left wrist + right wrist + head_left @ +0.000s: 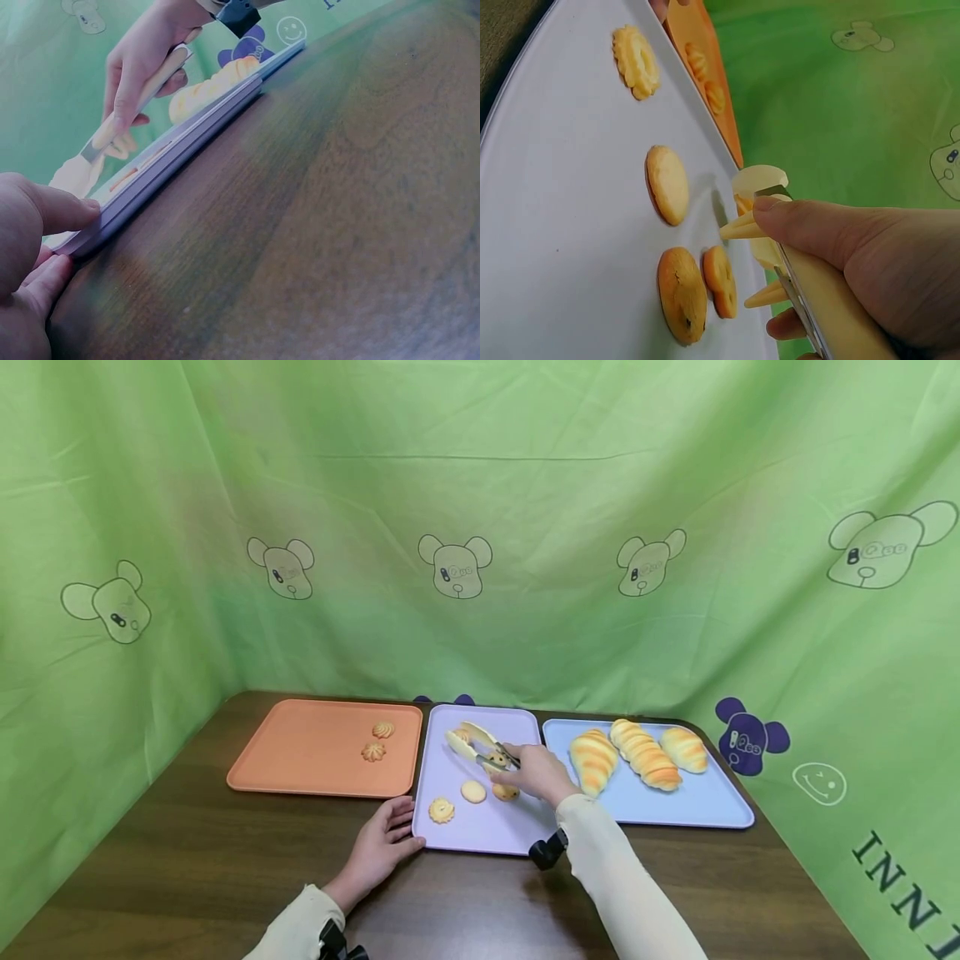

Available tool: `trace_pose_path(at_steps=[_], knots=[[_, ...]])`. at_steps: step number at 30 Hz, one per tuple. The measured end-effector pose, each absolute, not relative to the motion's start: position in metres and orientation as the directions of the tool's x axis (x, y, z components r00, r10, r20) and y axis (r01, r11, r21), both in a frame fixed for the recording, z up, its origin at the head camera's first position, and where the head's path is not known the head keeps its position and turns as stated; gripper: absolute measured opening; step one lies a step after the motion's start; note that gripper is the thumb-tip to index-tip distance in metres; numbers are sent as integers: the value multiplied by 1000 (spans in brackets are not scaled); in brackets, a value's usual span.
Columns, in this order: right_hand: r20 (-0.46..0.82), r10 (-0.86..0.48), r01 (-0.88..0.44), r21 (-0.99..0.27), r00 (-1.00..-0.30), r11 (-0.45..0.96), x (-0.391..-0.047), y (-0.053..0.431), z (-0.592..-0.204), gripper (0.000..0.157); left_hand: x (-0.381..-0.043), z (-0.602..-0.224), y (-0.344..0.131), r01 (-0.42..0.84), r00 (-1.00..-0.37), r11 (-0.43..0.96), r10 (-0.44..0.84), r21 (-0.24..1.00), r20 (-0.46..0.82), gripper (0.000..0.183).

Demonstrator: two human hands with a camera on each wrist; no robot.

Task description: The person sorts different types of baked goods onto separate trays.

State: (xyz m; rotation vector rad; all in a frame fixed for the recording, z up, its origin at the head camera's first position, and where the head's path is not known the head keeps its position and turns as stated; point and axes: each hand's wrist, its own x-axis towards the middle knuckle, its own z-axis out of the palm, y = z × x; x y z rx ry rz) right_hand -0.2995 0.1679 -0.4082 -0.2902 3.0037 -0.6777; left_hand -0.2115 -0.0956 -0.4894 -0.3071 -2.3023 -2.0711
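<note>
My right hand [538,770] grips a pair of tongs [486,739] with cream-coloured ends, above the lilac tray [480,837] in the middle. A piped cookie [461,735] shows between the tong tips, partly covered by them. Nearer the front of that tray lie a ring-shaped cookie [441,811], a plain round cookie [473,791] and a speckled cookie [681,296]. Beside the speckled one is a cookie with holes [720,281]. With thumb and fingers, my left hand [382,843] holds the tray's front left corner, the thumb on the rim in the left wrist view.
To the left an orange tray [315,747] bears two piped cookies [373,752]. A light blue tray [675,810] on the right carries three breads [647,756]. All three trays lie on a dark wooden table [450,902], with a green printed curtain [465,643] behind.
</note>
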Motion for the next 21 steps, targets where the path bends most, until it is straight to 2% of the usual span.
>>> trace_pose_path(at_steps=[21], knots=[[13,-259,-242,-408,-966,880,-305,130,-406,70,-213,-491,-95,170,-980,102,126,980,156,57]])
